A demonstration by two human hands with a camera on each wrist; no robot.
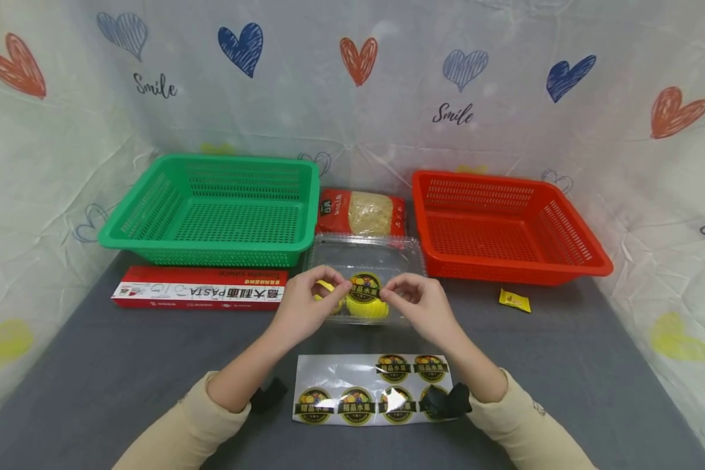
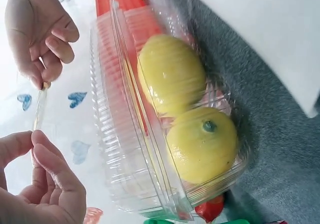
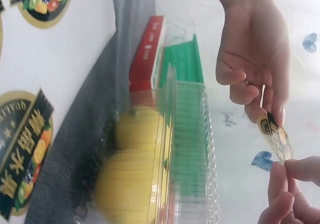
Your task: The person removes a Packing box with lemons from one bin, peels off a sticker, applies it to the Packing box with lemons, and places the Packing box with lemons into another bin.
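Between my two hands a round black-and-gold sticker [image 1: 364, 288], printed with fruit and lettering, is held up by its edges. My left hand [image 1: 308, 303] pinches its left side with thumb and finger, and my right hand [image 1: 423, 305] pinches the right side. Behind and below it stands a clear plastic clamshell box [image 1: 367, 251] with its lid down. Inside, two round yellow fruits, one [image 2: 172, 74] beside the other [image 2: 202, 146] with a green stem spot, show through the plastic. In both wrist views the sticker appears nearly edge-on, apart from the lid.
A white sheet [image 1: 341, 372] with several matching stickers lies in front. Behind are a green basket [image 1: 243, 254], a red basket [image 1: 505, 271] and a red bag of pale food [image 1: 361, 212]. A pasta box [image 1: 200, 287] lies left, a small yellow packet [image 1: 514, 300] right.
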